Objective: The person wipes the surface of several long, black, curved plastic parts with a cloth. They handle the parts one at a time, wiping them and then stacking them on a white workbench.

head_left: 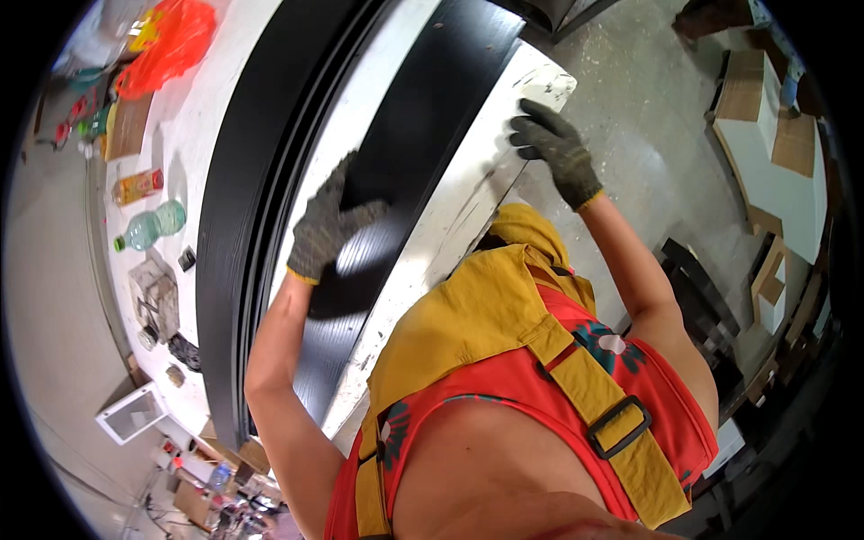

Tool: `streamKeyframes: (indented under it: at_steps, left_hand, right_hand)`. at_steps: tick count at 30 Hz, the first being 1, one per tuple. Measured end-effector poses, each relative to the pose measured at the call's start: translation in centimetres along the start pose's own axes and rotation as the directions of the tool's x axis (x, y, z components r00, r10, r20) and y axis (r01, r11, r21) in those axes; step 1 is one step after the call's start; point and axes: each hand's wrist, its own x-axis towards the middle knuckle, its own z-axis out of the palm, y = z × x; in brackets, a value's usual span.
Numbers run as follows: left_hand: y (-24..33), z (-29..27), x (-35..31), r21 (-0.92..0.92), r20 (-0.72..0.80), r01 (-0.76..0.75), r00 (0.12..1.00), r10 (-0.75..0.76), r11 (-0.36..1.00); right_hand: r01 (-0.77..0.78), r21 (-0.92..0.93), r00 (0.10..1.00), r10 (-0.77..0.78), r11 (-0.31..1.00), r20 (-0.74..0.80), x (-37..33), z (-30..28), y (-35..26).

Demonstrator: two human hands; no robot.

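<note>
A long black board (432,99) with a glossy wood-grain face lies on the white, scuffed worktable (463,202). Over the board's left edge is my left hand (324,229), in a dark grey knit glove with a yellow cuff. Its fingers are spread and hold nothing; whether they touch the board I cannot tell. Similarly gloved, my right hand (556,148) is at the table's near right edge, beside the board's far end. Its fingers are stretched apart with nothing in them. Left of my left hand stand several long black boards (236,216) close together.
On the table's left side are a green-tinted plastic bottle (153,225), an orange-labelled drink bottle (138,186), a grimy cloth-like bundle (155,297) and a red plastic bag (171,49). White panels with cardboard (774,171) and black pieces (697,292) lie on the floor at right.
</note>
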Motion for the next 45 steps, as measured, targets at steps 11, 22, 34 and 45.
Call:
streamKeyframes:
  at_steps: [11,22,34,45]
  left_hand:
    - [6.0,-1.0,12.8,-0.137,0.052,0.144,0.989,-0.138,0.98]
    - [5.3,-1.3,13.1,-0.115,0.203,0.369,0.918,-0.342,0.922]
    - [7.8,-1.5,13.4,0.04,0.226,0.482,0.849,-0.478,0.875]
    - [9.0,3.3,8.8,0.538,-0.068,-0.026,0.995,0.074,0.843]
  right_hand:
    - [-0.238,0.187,0.95,0.188,0.953,0.25,5.6,4.1,3.3]
    - [-0.041,-0.323,0.947,0.139,0.946,0.289,6.2,4.6,0.5]
    - [-0.214,0.045,0.943,0.194,0.976,0.27,6.1,7.3,1.1]
    - [0.056,0.174,0.982,-0.085,0.983,0.167,4.8,0.7,0.1]
